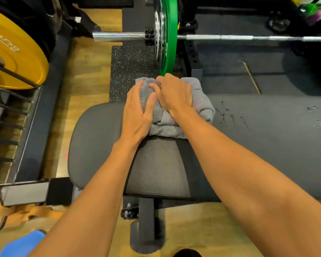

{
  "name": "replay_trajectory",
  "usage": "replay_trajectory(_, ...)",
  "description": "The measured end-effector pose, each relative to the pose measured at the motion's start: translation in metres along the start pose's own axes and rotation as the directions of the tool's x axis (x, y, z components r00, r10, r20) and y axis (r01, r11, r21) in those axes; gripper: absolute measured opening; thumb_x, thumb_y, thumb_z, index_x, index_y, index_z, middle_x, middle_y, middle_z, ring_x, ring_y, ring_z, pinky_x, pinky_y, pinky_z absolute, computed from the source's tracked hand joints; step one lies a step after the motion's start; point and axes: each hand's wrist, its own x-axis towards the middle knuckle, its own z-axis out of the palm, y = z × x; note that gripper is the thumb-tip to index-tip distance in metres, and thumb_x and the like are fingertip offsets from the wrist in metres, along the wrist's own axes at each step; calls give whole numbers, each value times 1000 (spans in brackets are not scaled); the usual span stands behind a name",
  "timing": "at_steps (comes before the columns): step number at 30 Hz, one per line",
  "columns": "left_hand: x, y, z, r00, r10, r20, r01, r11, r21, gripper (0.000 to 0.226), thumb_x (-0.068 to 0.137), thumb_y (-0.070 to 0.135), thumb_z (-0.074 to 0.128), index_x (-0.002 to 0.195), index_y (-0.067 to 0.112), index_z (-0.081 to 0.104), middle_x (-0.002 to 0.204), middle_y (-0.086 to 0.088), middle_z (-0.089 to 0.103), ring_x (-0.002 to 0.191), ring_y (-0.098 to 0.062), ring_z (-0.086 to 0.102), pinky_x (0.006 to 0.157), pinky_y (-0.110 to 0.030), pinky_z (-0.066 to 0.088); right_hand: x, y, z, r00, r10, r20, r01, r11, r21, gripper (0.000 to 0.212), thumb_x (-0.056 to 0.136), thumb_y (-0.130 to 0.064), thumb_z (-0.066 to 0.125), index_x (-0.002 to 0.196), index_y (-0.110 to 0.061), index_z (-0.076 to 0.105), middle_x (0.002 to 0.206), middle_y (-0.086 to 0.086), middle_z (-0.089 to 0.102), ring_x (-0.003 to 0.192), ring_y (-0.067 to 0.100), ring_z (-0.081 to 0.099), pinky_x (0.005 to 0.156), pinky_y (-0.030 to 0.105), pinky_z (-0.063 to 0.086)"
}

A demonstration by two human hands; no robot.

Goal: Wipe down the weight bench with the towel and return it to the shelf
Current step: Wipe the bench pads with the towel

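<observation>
A bunched grey towel (pixel 202 106) lies on the far edge of the dark grey weight bench (pixel 267 145), which runs left to right below me. My right hand (pixel 174 95) presses down on the towel's middle with fingers curled into the cloth. My left hand (pixel 137 112) lies flat on the towel's left side, fingers spread. Water droplets (pixel 230 117) dot the bench pad just right of the towel.
A barbell (pixel 230 37) with a green plate (pixel 168 34) hangs just beyond the bench. A yellow plate (pixel 13 52) sits on a rack (pixel 26 127) at left. The bench's black foot (pixel 146 229) stands on the wooden floor. A speckled rubber mat (pixel 130 67) lies behind the towel.
</observation>
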Motion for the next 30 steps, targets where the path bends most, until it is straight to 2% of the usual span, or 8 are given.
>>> replay_trajectory(5, -7, 8, -7, 992, -88, 86, 83, 995, 59, 61, 96, 49, 39, 144, 13, 37, 144, -9, 47, 131, -19, 44, 107, -32, 34, -70, -1, -30, 1000, -12, -4, 12, 999, 53, 33, 97, -46, 44, 96, -17, 60, 96, 9, 62, 83, 32, 60, 63, 36, 29)
replay_trajectory(9, -17, 31, 20, 980, -62, 188, 12, 967, 255, 53, 98, 47, 36, 137, 13, 47, 135, -8, 56, 127, -26, 48, 117, -50, 14, -177, 22, -70, 1000, -7, 27, 4, 996, 89, 31, 94, -45, 51, 83, -17, 59, 82, 7, 60, 71, 31, 58, 60, 34, 29)
replay_trajectory(13, -28, 56, 69, 972, 26, 232, -81, 969, 234, 44, 100, 41, 37, 128, 12, 55, 133, -5, 56, 131, -21, 44, 118, -47, 9, -230, 56, -92, 1000, 30, 6, -30, 996, 78, 35, 94, -47, 49, 74, -19, 57, 72, 2, 53, 62, 26, 53, 57, 35, 34)
replay_trajectory(17, -2, 61, 94, 997, -13, 71, 10, 999, 42, 29, 100, 37, 40, 108, 19, 61, 109, 4, 63, 101, -6, 54, 100, -30, 38, -174, 77, -73, 996, 82, -24, -78, 989, 128, 33, 94, -43, 55, 72, -17, 58, 71, 5, 58, 65, 29, 58, 56, 39, 40)
replay_trajectory(21, 28, 46, 110, 992, -84, -97, 76, 994, -83, 31, 97, 44, 39, 108, 23, 60, 103, 8, 62, 87, 14, 53, 75, -1, 34, -67, 100, -36, 995, 48, -83, -41, 996, 77, 33, 94, -44, 52, 79, -17, 63, 81, 6, 64, 70, 30, 61, 53, 33, 29)
replay_trajectory(24, 32, 40, 112, 990, -86, -108, 79, 995, -68, 43, 96, 46, 40, 123, 17, 57, 119, 5, 62, 104, 1, 55, 82, -3, 36, -11, 109, -21, 1000, 15, -5, -15, 998, 64, 38, 97, -47, 41, 85, -18, 62, 90, 6, 62, 80, 30, 61, 54, 35, 28)
replay_trajectory(26, 28, 42, 106, 991, -97, -93, 95, 995, -32, 47, 96, 45, 42, 129, 15, 53, 127, 1, 60, 114, -8, 54, 93, -15, 39, 0, 109, -23, 998, 9, 59, -14, 997, 76, 38, 97, -47, 39, 86, -18, 60, 93, 7, 62, 85, 31, 60, 57, 36, 29)
replay_trajectory(30, 27, 49, 100, 992, -116, 49, 111, 989, 92, 49, 98, 45, 41, 134, 13, 50, 133, -5, 57, 122, -18, 52, 103, -35, 39, -55, 111, -47, 999, 34, 33, -36, 997, 65, 37, 97, -48, 41, 94, -18, 61, 97, 9, 63, 86, 33, 60, 65, 37, 33)
